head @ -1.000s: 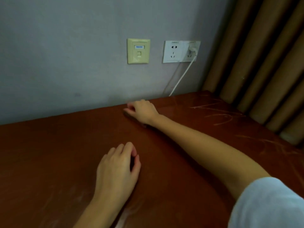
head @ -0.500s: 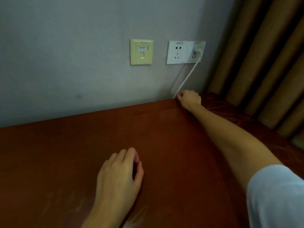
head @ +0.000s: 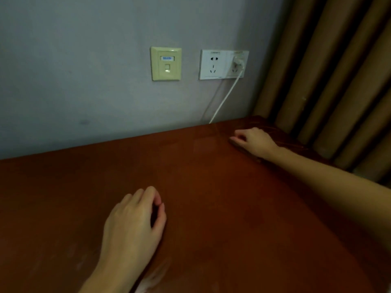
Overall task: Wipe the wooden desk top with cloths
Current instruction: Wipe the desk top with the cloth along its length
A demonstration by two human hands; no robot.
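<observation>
Small print is running along the top edge of the white socket plate (head: 213, 64) on the grey wall (head: 74, 70), too blurred to read. Left of the socket plate, a yellowish wall plate (head: 166, 63) is carrying a small blue label (head: 167, 58) with pale lettering that is also unreadable. A white plug (head: 238, 62) is sitting in the socket plate's right outlet, and its white cable (head: 225, 100) is slanting down and left to the back edge of the wooden desk top (head: 211, 197), which is spreading out below the socket plate. The right hand (head: 255, 142) is lying palm down on the wood below and slightly right of the socket plate, near the back right corner. Its knuckles are arching up and its fingers are bending down to grip a dark cloth (head: 241, 150), which is showing as a thin strip under the fingertips and the heel of the hand. The bare forearm is stretching away to the lower right. The left hand (head: 133, 227) is resting on the wood well below and left of the socket plate, relaxed, its fingers curling loosely and its thumb tip lying close to the forefinger. Brown curtain folds (head: 338, 81) are hanging to the right of the socket plate.
</observation>
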